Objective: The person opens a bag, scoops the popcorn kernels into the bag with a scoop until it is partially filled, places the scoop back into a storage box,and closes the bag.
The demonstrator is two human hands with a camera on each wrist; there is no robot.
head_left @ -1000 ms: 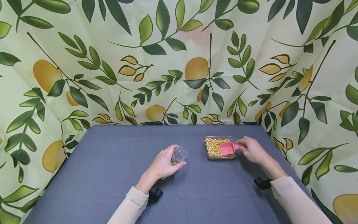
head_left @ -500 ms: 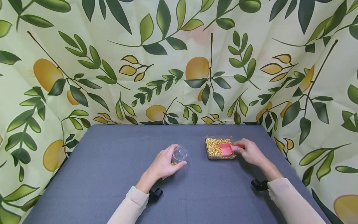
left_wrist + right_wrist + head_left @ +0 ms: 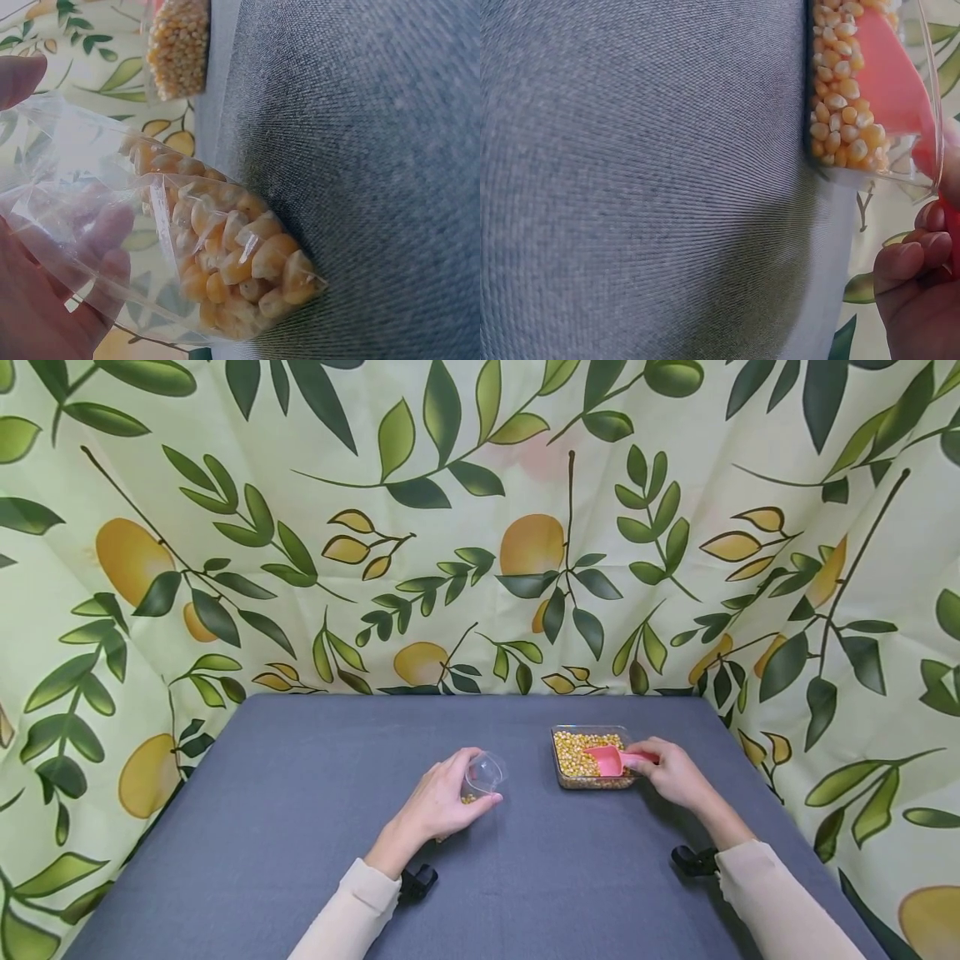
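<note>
My left hand (image 3: 437,800) holds a clear plastic bag (image 3: 161,259) by its upper part, thumb and fingers spread around its open mouth. Corn kernels (image 3: 240,255) fill the bag's lower end, which sits close over the table. At the right, my right hand (image 3: 678,775) grips the handle of a pink scoop (image 3: 606,760). The scoop's head lies among the corn kernels (image 3: 573,756) in a clear rectangular container (image 3: 596,783). In the right wrist view, the scoop's pink side (image 3: 889,75) shows through the container's wall, with kernels packed against it.
A grey-blue cloth covers the table (image 3: 360,743). Behind it and along both sides hangs a curtain (image 3: 450,568) printed with leaves and fruit. A black wrist strap (image 3: 693,862) is on the right wrist, and another black strap (image 3: 417,883) on the left.
My right hand has shifted slightly with the scoop, whose head has moved a little left and tilted among the kernels. The left hand and bag have stayed in place.
</note>
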